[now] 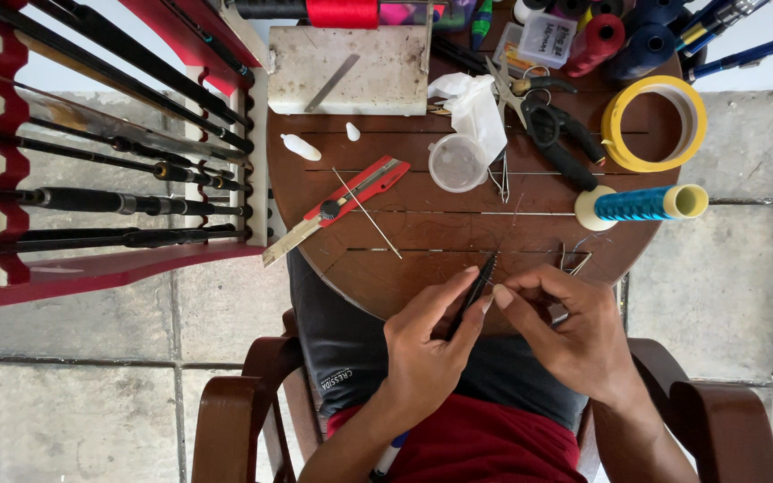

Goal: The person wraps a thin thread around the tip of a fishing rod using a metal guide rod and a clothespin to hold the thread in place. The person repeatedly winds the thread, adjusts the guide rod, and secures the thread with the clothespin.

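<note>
A thin black rod (474, 295) is gripped between the thumb and fingers of the left hand (427, 344), its tip raised over the near edge of the round wooden worktop (422, 259). The right hand (565, 326) is held just beside it, with the fingers curled and pinched close to the rod; whether anything is pinched cannot be told. On the worktop, well apart from the hands, are laid a red utility knife (346, 201), a clear plastic cup (457, 162), black pliers (561, 134), a spool of blue thread (641, 203) and a roll of yellow tape (655, 122). A red rack of fishing rods (100, 170) is stood at the left.
</note>
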